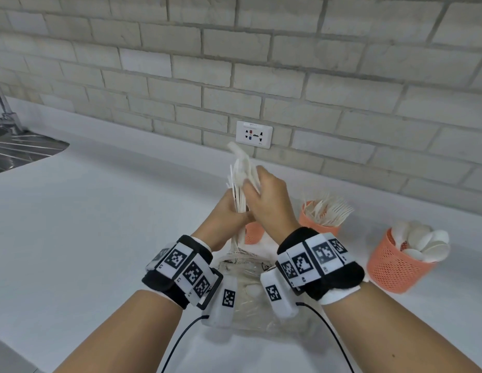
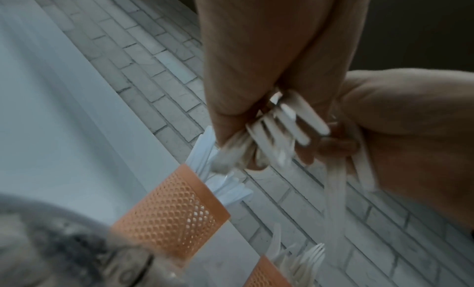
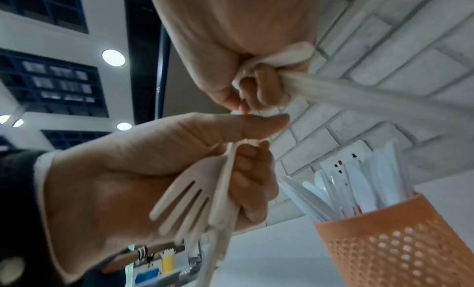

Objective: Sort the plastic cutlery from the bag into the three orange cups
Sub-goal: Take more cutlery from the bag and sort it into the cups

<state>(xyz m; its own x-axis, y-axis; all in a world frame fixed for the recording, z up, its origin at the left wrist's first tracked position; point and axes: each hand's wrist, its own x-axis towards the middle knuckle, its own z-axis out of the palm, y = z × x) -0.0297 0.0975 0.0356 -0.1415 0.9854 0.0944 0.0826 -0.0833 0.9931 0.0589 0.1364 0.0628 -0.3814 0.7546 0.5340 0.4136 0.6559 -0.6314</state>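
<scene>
At far left I see the ridged steel sink drainboard (image 1: 17, 149) set into the white counter (image 1: 105, 211), with a wide bare stretch between it and my hands. My left hand (image 1: 229, 219) grips a bundle of white plastic cutlery (image 1: 241, 184) held above the clear plastic bag (image 1: 250, 286); my right hand (image 1: 269, 200) pinches pieces at the bundle's top. Behind my wrists stands an orange mesh cup (image 1: 252, 232) of knives, partly hidden. Further right stand the orange mesh cup of forks (image 1: 315, 224), then the orange mesh cup of spoons (image 1: 393, 265). The brick wall with a white outlet (image 1: 254, 134) closes the back edge.
</scene>
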